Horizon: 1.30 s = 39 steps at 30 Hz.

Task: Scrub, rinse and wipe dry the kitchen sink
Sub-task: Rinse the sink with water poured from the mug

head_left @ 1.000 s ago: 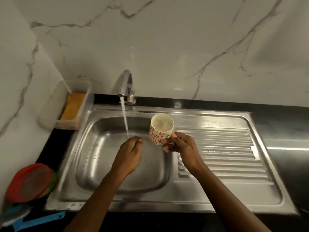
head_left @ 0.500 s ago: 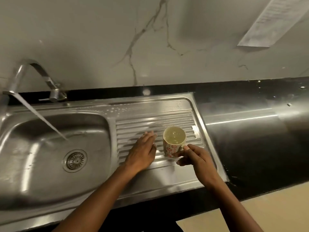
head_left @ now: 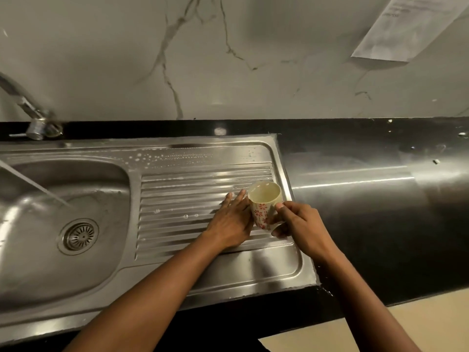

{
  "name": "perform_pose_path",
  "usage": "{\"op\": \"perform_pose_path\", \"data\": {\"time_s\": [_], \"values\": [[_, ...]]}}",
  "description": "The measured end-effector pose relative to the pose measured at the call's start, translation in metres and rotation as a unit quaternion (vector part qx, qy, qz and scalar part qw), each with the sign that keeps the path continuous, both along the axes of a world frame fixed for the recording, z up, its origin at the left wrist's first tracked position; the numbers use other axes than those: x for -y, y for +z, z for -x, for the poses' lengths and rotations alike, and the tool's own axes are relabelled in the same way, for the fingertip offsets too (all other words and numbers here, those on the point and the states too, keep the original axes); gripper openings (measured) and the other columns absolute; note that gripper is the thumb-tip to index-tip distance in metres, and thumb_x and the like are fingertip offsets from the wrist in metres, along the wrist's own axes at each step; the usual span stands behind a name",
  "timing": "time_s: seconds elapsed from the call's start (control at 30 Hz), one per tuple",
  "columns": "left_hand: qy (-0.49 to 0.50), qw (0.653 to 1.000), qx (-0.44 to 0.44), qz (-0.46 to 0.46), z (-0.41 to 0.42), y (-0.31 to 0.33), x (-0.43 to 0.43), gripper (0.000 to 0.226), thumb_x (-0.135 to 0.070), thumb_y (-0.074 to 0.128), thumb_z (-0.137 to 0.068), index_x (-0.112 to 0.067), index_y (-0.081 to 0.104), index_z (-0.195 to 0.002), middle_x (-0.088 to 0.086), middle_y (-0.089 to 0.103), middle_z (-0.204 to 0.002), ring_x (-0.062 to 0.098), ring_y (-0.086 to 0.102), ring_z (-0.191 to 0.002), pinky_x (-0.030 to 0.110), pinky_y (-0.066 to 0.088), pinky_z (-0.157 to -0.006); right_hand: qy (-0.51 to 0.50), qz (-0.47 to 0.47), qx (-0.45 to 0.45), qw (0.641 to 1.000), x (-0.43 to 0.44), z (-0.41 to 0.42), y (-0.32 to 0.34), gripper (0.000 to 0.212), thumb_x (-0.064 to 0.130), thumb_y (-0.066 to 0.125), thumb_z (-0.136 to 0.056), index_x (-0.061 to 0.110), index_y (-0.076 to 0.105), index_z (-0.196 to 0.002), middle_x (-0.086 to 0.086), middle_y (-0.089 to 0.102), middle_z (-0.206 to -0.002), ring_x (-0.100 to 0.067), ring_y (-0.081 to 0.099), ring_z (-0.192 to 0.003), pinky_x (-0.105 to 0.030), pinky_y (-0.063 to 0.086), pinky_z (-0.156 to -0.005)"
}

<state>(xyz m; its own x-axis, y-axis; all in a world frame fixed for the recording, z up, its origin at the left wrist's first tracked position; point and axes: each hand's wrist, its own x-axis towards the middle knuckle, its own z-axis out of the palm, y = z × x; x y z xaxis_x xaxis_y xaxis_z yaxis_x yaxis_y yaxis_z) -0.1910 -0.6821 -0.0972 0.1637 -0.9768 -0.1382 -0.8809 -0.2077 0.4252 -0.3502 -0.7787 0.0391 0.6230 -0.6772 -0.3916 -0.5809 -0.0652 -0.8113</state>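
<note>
A flower-patterned cup [head_left: 265, 207] of water is gripped upright by the right hand [head_left: 299, 224] over the sink's ribbed drainboard [head_left: 177, 199], far from the basin [head_left: 63, 212], while the left hand [head_left: 232, 222], open and empty, is laid flat just basin-side of the cup.

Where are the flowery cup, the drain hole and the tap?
flowery cup [head_left: 264, 212], head view, on its patterned side.
drain [head_left: 79, 236], head view, on the strainer's middle.
tap [head_left: 38, 128], head view, on its base.
</note>
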Motion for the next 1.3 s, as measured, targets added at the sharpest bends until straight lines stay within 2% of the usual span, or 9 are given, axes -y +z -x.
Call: {"op": "perform_pose_path", "data": {"time_s": [0.13, 0.23, 0.33, 0.47, 0.6, 0.77, 0.97, 1.17, 1.3], "values": [[0.009, 1.0, 0.005, 0.0, 0.005, -0.001, 0.009, 0.07, -0.04, 0.042, -0.107, -0.016, 0.012, -0.166, 0.005, 0.0, -0.176, 0.022, -0.012, -0.161, 0.053, 0.0, -0.131, -0.002, -0.019, 0.006, 1.0, 0.005, 0.007, 0.0, 0.032, 0.03, 0.05, -0.109, 0.011, 0.075, -0.102, -0.007, 0.079, -0.089, -0.03, 0.075, -0.072, -0.042, 0.064, -0.073], [0.023, 1.0, 0.012, 0.013, 0.008, -0.006, 0.011, 0.072, -0.042, 0.045, -0.105, -0.019, 0.014, -0.166, 0.001, 0.002, -0.176, 0.022, -0.009, -0.162, 0.051, 0.002, -0.132, 0.004, -0.025, -0.001, 1.0, 0.007, 0.014, 0.003, 0.032, 0.03, 0.049, -0.11, 0.013, 0.075, -0.103, -0.006, 0.079, -0.088, -0.03, 0.075, -0.07, -0.039, 0.064, -0.071], [0.033, 0.999, 0.027, 0.01, 0.007, -0.011, 0.016, 0.07, -0.043, 0.044, -0.103, -0.019, 0.021, -0.165, -0.001, 0.001, -0.176, 0.023, -0.007, -0.162, 0.051, 0.005, -0.131, 0.009, -0.034, -0.013, 0.999, 0.011, 0.014, 0.006, 0.032, 0.03, 0.048, -0.11, 0.013, 0.074, -0.104, -0.006, 0.079, -0.087, -0.031, 0.075, -0.07, -0.041, 0.065, -0.071], [0.028, 0.999, 0.044, 0.011, 0.005, -0.012, 0.026, 0.068, -0.045, 0.035, -0.107, -0.02, 0.013, -0.166, 0.001, 0.0, -0.176, 0.023, -0.009, -0.162, 0.051, 0.002, -0.131, 0.008, -0.027, -0.024, 0.999, 0.018, 0.006, 0.007, 0.032, 0.03, 0.049, -0.11, 0.011, 0.073, -0.103, -0.007, 0.079, -0.086, -0.032, 0.075, -0.069, -0.045, 0.065, -0.072], [0.028, 0.999, 0.04, 0.009, 0.002, -0.013, 0.032, 0.065, -0.047, 0.028, -0.108, -0.018, 0.017, -0.165, 0.002, 0.007, -0.176, 0.022, -0.009, -0.162, 0.051, 0.003, -0.132, 0.01, -0.014, -0.025, 1.0, 0.025, -0.002, 0.01, 0.032, 0.03, 0.049, -0.11, 0.012, 0.073, -0.101, -0.006, 0.079, -0.086, -0.031, 0.076, -0.069, -0.044, 0.065, -0.07], [0.033, 0.997, 0.062, -0.01, 0.003, -0.008, 0.052, 0.082, -0.047, 0.045, -0.104, -0.02, -0.001, -0.167, 0.006, -0.006, -0.176, 0.027, -0.012, -0.161, 0.051, -0.001, -0.131, 0.007, -0.025, -0.015, 1.0, 0.028, 0.004, 0.01, 0.034, 0.033, 0.048, -0.11, 0.01, 0.073, -0.106, -0.007, 0.079, -0.088, -0.03, 0.076, -0.071, -0.045, 0.065, -0.072], [0.019, 0.996, 0.074, -0.036, -0.004, -0.013, 0.074, 0.099, -0.061, 0.05, -0.099, -0.021, -0.012, -0.165, 0.006, -0.014, -0.174, 0.027, -0.019, -0.16, 0.053, -0.002, -0.131, -0.001, -0.032, -0.002, 0.999, 0.036, 0.012, 0.01, 0.035, 0.036, 0.049, -0.108, 0.011, 0.072, -0.113, -0.007, 0.079, -0.092, -0.028, 0.077, -0.076, -0.042, 0.065, -0.075], [0.03, 0.998, 0.059, -0.02, -0.021, -0.005, 0.101, 0.101, -0.059, 0.057, -0.098, -0.02, -0.006, -0.167, 0.007, -0.01, -0.175, 0.026, -0.015, -0.161, 0.05, -0.003, -0.131, 0.005, -0.025, 0.013, 1.0, 0.057, -0.007, 0.015, 0.033, 0.034, 0.049, -0.108, 0.011, 0.073, -0.112, -0.011, 0.079, -0.094, -0.032, 0.077, -0.078, -0.048, 0.065, -0.078], [0.047, 0.997, 0.051, -0.019, -0.032, 0.005, 0.115, 0.102, -0.058, 0.058, -0.099, -0.02, -0.009, -0.166, 0.008, -0.012, -0.175, 0.027, -0.016, -0.161, 0.046, -0.01, -0.13, 0.011, -0.004, 0.006, 1.0, 0.069, -0.027, 0.017, 0.034, 0.034, 0.048, -0.109, 0.011, 0.073, -0.109, -0.009, 0.079, -0.091, -0.032, 0.076, -0.075, -0.046, 0.065, -0.075]]}}
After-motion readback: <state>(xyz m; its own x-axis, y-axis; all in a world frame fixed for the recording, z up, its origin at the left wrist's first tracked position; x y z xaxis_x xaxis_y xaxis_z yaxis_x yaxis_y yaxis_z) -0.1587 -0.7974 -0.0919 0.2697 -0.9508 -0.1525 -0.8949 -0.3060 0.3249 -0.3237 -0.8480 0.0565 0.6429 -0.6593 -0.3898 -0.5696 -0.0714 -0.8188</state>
